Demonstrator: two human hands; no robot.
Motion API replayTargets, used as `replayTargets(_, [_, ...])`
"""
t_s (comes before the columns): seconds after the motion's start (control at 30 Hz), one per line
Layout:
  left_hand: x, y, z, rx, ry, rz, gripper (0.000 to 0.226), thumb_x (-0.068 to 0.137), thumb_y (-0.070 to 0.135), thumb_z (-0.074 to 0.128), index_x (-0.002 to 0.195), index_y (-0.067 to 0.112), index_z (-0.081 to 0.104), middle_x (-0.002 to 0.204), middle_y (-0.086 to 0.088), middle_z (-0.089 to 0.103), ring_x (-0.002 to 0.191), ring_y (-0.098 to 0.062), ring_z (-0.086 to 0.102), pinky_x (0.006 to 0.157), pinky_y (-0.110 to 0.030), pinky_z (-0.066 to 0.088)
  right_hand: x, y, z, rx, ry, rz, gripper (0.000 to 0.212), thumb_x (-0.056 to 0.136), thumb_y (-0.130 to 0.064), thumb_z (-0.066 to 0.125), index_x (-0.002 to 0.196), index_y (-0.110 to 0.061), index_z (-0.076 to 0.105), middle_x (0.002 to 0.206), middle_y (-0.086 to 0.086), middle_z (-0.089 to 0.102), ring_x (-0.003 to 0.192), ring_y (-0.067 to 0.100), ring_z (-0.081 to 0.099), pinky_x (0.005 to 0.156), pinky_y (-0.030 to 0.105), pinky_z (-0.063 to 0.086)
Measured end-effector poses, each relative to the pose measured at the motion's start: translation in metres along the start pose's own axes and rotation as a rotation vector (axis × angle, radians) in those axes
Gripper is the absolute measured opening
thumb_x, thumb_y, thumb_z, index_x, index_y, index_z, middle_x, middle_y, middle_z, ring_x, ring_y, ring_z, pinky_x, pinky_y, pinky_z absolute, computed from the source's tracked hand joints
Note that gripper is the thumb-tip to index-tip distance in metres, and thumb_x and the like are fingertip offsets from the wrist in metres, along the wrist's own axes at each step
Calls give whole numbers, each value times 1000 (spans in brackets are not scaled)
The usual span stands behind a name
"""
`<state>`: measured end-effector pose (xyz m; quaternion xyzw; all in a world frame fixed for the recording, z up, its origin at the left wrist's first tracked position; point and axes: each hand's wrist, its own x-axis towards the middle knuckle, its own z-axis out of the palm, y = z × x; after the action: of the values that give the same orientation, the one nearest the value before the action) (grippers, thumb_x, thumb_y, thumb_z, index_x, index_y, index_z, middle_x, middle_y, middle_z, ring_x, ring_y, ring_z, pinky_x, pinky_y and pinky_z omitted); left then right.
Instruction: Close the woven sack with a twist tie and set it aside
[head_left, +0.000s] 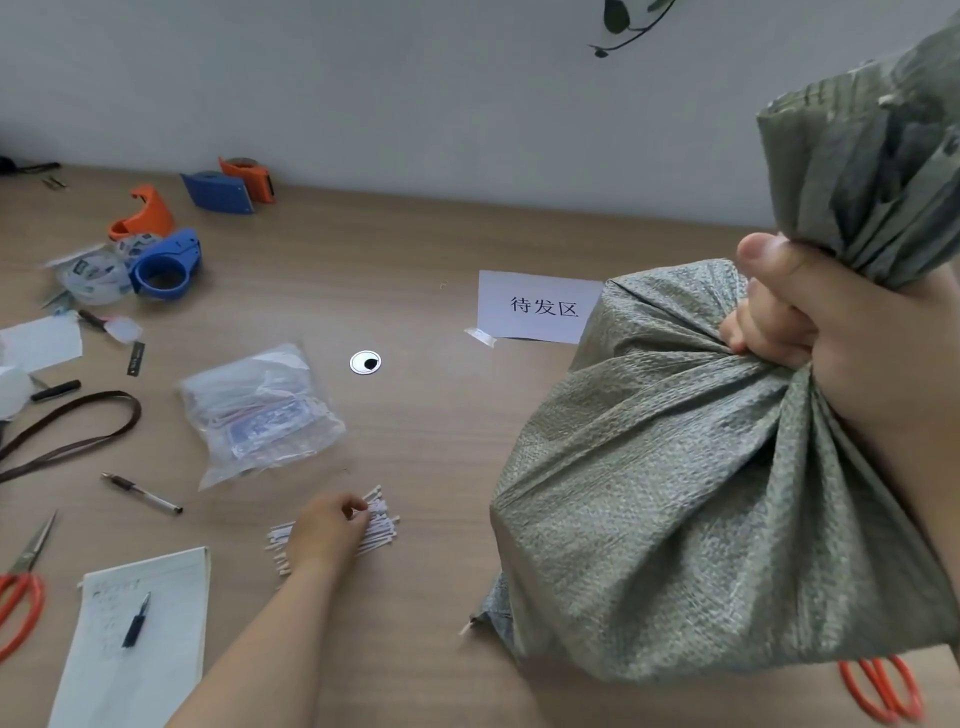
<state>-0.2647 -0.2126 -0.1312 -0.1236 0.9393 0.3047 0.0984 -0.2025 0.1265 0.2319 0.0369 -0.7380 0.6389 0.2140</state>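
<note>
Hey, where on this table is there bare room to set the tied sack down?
Bare wood runs behind the paper sign toward the wall, and between the round desk hole and the sack. The left side is crowded: tape dispensers, plastic bag, pens, scissors, notepad. The left hand covers the twist ties.

A plain pale wall (363, 78) rises behind a light wood-grain table (415, 415) — soft, even light, with a leafy sprig (628, 26) at the top edge.

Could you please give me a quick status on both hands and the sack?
Right hand grip shut on woven sack neck. Left hand picking at twist ties pile. Sack not yet tied. Nothing in the way.
</note>
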Motion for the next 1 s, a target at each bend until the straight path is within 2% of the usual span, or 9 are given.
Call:
replayTargets(0.2, [-6, -1, -1, 1, 25, 54, 6, 81, 22, 74, 80, 27, 76, 88, -6, 65, 93, -31, 64, 74, -33, 46, 1, 1, 2, -3, 8, -6, 52, 94, -9, 56, 51, -14, 27, 38, -5, 24, 37, 23, 22, 53, 36, 38])
replayTargets(0.37, [-18, 1, -11, -57, 110, 125, 10, 80, 18, 77, 77, 26, 72, 85, 0, 71, 88, -29, 65, 73, -36, 49, 1, -1, 6, 45, -18, 23, 50, 91, -11, 57, 49, -25, 34, 39, -6, 28, 37, 21, 21, 53, 40, 32])
replayTargets(0.53, [-36, 25, -33, -336, 140, 77, 15, 87, 18, 72, 76, 27, 68, 77, 3, 72, 77, -20, 67, 71, -34, 49, -1, -5, 8, -3, -45, 37, 43, 82, -26, 62, 46, -24, 40, 37, -11, 33, 34, 16, 29, 52, 34, 36])
replayTargets(0.63, [-48, 49, -50, -481, 202, 92, 19, 88, 15, 73, 75, 27, 67, 73, 2, 70, 70, -14, 64, 69, -32, 49, -3, -5, 8, 13, -42, 69, 41, 80, -27, 64, 46, -22, 41, 37, -10, 34, 34, 13, 29, 49, 31, 31])
replayTargets(0.7, [-57, 69, -64, -543, 253, 109, 16, 88, 15, 72, 76, 24, 68, 72, 3, 70, 66, -6, 62, 66, -18, 47, -2, -3, 9, 8, -29, 76, 40, 78, -26, 65, 47, -20, 40, 38, -9, 33, 35, 14, 27, 49, 33, 27])
replayTargets(0.73, [-62, 81, -71, -573, 273, 116, 15, 89, 15, 72, 77, 23, 68, 73, 3, 70, 65, -5, 61, 65, -15, 46, -2, -2, 9, 8, -15, 87, 40, 78, -24, 65, 48, -21, 39, 39, -8, 32, 36, 15, 26, 49, 36, 24])
replayTargets(0.87, [-79, 126, -98, -722, 319, 183, 14, 90, 13, 70, 81, 23, 68, 75, 1, 68, 68, -16, 59, 67, -28, 48, -1, 1, 7, -10, -9, 97, 36, 74, -23, 64, 50, -23, 37, 44, -4, 31, 44, 18, 27, 51, 40, 25])
replayTargets(1.0, [-98, 175, -125, -835, 342, 282, 12, 92, 11, 66, 85, 21, 68, 73, 2, 62, 58, -3, 50, 56, -19, 43, -1, 2, 6, -85, 4, 82, 40, 71, -36, 63, 55, -14, 33, 49, 1, 32, 52, 21, 30, 54, 43, 29])
